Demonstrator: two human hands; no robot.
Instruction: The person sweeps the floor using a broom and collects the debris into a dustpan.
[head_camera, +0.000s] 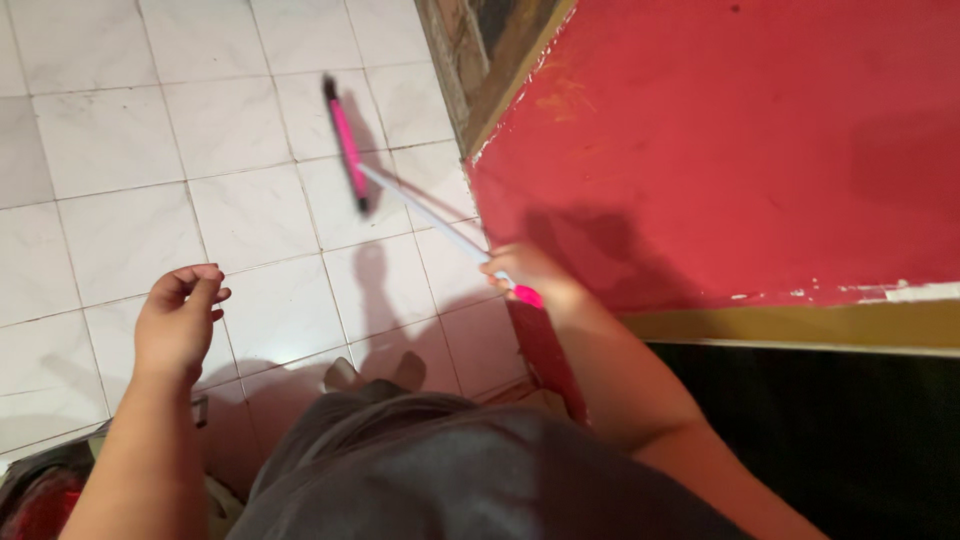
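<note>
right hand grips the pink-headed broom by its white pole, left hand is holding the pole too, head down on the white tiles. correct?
Not quite. The left hand is not on the pole: it hangs free over the white tiles, fingers loosely curled and holding nothing. Only the right hand grips the white pole of the pink-headed broom, whose head is down on the tiles. The head view shows it.

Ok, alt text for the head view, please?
The right hand grips a pink-and-white broom whose head rests on white floor tiles beside a red wall. The left hand hangs loosely curled and empty above the floor.
</note>
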